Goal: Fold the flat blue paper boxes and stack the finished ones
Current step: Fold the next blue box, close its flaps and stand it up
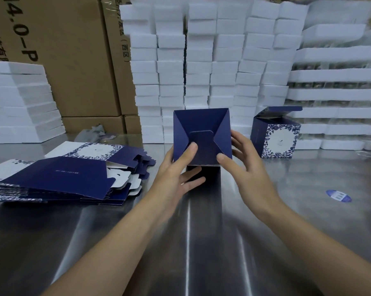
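A dark blue paper box (201, 124) is held up over the steel table (287, 189), its folded bottom flaps facing me. My left hand (176, 167) grips its left lower side, thumb pressed on the centre tab. My right hand (242, 159) holds the right side, thumb on the lower right corner, fingers behind the wall. A pile of flat blue boxes (62, 178) lies to the left. One finished box (276, 133) with a white floral panel stands upright at the right, lid flap raised.
Stacks of white foam blocks (201, 60) form a wall behind the work area, with more at the left (20, 103) and right. Brown cartons (73, 60) stand at the back left. A blue round sticker (338, 195) lies on the table at the right.
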### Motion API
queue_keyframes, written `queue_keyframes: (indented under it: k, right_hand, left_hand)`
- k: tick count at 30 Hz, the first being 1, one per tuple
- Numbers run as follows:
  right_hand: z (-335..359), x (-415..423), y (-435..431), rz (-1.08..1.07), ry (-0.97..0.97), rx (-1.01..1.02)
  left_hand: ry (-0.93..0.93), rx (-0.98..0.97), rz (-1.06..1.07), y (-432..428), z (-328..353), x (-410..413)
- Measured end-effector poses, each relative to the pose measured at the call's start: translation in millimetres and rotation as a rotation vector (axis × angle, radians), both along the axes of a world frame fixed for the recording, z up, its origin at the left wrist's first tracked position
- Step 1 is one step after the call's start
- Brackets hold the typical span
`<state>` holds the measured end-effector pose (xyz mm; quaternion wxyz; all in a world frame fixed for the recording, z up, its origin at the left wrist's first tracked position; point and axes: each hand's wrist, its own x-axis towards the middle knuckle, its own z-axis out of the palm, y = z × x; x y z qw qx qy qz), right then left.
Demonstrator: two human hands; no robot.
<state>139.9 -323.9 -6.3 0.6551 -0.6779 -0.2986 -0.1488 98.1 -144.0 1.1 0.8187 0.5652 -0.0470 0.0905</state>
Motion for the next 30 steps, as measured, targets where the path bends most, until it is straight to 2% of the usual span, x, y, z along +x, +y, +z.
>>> queue_keyframes:
  k: [6, 8, 12, 14, 18, 22, 27, 30]
  right_hand:
    - [-8, 2, 9, -0.148, 0.07, 0.035]
    - [-9, 1, 13, -0.142, 0.19, 0.067]
    - [-10, -6, 19, -0.029, 0.559, 0.105]
    - [-10, -7, 20, 0.04, 0.653, 0.119]
    - [-9, -9, 24, 0.011, 0.595, 0.202]
    - [-12, -9, 25, -0.062, 0.502, 0.177]
    - [-13, -7, 24, -0.117, 0.479, 0.199]
    - [-13, -2, 21, -0.162, 0.485, 0.266]
  left_hand:
    - [-0.028, -0.085, 0.131, -2, -6, 3]
    - [-0.052, -0.111, 0.146, -2, -7, 5]
    - [-0.071, -0.142, 0.131, -5, -10, 6]
    - [-0.076, -0.148, 0.12, -7, -12, 6]
    - [-0.081, -0.079, 0.174, -9, -16, 7]
    - [-0.103, -0.016, 0.199, -8, -19, 9]
    - [-0.113, 0.067, 0.221, -8, -20, 10]
    - [-0.033, 0.123, 0.194, -5, -19, 10]
